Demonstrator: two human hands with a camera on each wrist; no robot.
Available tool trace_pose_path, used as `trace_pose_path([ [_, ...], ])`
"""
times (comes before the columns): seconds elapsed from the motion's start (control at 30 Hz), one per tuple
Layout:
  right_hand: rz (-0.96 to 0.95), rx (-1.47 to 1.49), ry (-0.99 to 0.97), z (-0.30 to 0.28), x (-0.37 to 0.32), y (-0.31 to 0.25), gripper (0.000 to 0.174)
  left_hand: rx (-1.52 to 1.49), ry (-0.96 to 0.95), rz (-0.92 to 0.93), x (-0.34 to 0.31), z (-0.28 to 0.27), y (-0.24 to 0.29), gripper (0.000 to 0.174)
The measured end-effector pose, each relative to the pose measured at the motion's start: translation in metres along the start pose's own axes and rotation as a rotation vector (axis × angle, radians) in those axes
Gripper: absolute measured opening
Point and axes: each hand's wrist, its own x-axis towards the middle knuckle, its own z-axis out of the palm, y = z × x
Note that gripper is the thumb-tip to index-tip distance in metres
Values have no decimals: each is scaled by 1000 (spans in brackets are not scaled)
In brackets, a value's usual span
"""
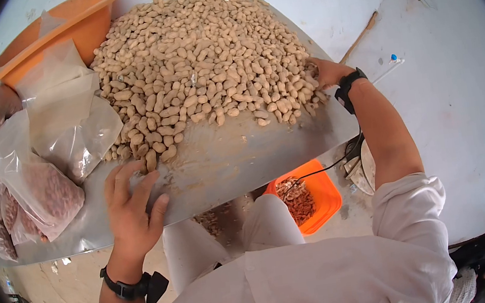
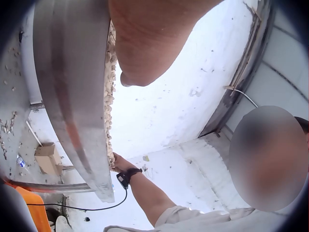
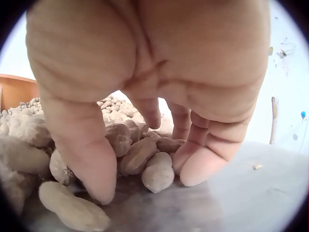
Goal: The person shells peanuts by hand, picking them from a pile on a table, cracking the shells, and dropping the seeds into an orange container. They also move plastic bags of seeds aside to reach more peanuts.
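A large heap of unshelled peanuts [image 1: 201,59] covers much of a metal tabletop [image 1: 224,153]. At the heap's right edge, my right hand [image 1: 330,73] reaches down among the nuts. In the right wrist view, the thumb [image 3: 91,164] and bent fingers [image 3: 205,166] of that hand stand around several peanuts [image 3: 158,172], fingertips at the metal surface. My left hand [image 1: 133,204] lies over the table's near edge with fingers spread, fingertips beside the front-left peanuts. Nothing shows in its grasp. The left wrist view shows part of this hand [image 2: 149,43] above the table rim.
Clear bags of reddish shelled peanuts [image 1: 53,190] lie on the left of the table, with an orange basin [image 1: 58,35] behind them. Below the near edge stands an orange bin [image 1: 323,193] holding husks. A black cable [image 1: 323,169] runs near it. A white wall is beyond.
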Motion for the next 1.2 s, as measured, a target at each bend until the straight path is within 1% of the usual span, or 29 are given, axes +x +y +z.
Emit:
trace_pose_path([
  [0.03, 21, -76, 35, 3, 15, 4, 93, -1, 2, 12, 0, 0, -1, 32],
  [0.07, -7, 45, -3, 2, 18, 1, 93, -3, 4, 24, 1, 0, -2, 32],
  [0.13, -59, 290, -78, 9, 4, -39, 93, -20, 1, 34, 2, 0, -3, 33],
  [0.17, -71, 173, -42, 13, -13, -73, 89, -33, -2, 32, 2, 0, -4, 33],
  [0.23, -167, 149, -50, 12, 7, -94, 88, -52, -1, 29, 1, 0, -6, 34],
  [0.27, -212, 139, -52, 12, 14, -101, 88, -61, 0, 31, 0, 1, -7, 35],
  [0.37, -324, 210, 42, 11, -10, -163, 90, -81, -2, 34, -2, -1, -11, 37],
  [0.47, -378, 198, 120, -5, -13, -181, 85, -81, -13, 13, -4, -3, -10, 39],
  [0.5, -385, 165, 152, -8, -22, -182, 78, -76, -17, 9, -4, -5, -9, 40],
  [0.6, -329, 136, 131, -15, -55, -164, 76, -136, -20, 72, -5, -7, -14, 44],
  [0.63, -280, 115, 152, -14, -63, -148, 76, -156, -29, 89, -4, -8, -14, 45],
  [0.67, -209, 99, 109, -14, -74, -133, 75, -177, -39, 106, -4, -9, -15, 45],
  [0.73, -84, 66, 79, -10, -87, -88, 87, -210, -57, 135, -3, -11, -15, 45],
  [0.83, 28, -208, 75, 4, -101, -34, 94, -235, -85, 167, -3, -11, -16, 44],
  [0.93, 105, -186, 71, 24, -107, -2, 96, -236, -97, 191, -2, -9, -17, 42],
  [0.97, 80, -198, 77, 33, -105, 6, 99, -226, -98, 202, -2, -8, -17, 41],
  [1.07, -142, -89, 72, 56, -98, 1, 107, -209, -94, 207, -5, -4, -18, 40],
  [1.17, -80, -174, 209, 79, -90, -33, 97, -181, -72, 180, -4, -5, -14, 40],
  [1.2, -87, -108, 178, 81, -82, -41, 96, -168, -63, 165, -5, -6, -13, 40],
])
